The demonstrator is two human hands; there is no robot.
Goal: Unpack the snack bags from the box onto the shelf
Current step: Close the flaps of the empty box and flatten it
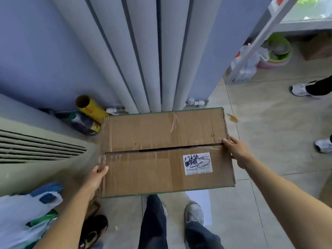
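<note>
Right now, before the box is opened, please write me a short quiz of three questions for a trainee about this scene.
1. True or false: the cardboard box flaps are folded wide open.
2. Which hand is nearer the white label: A left, B right?
3. Fill in: the left hand holds the box's ___ edge.

Key: 1 false, a narrow gap only. 2 B, the right hand. 3 left.

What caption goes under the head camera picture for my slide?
Both hands, left and right, grip the ends of a closed box by a radiator.
</note>
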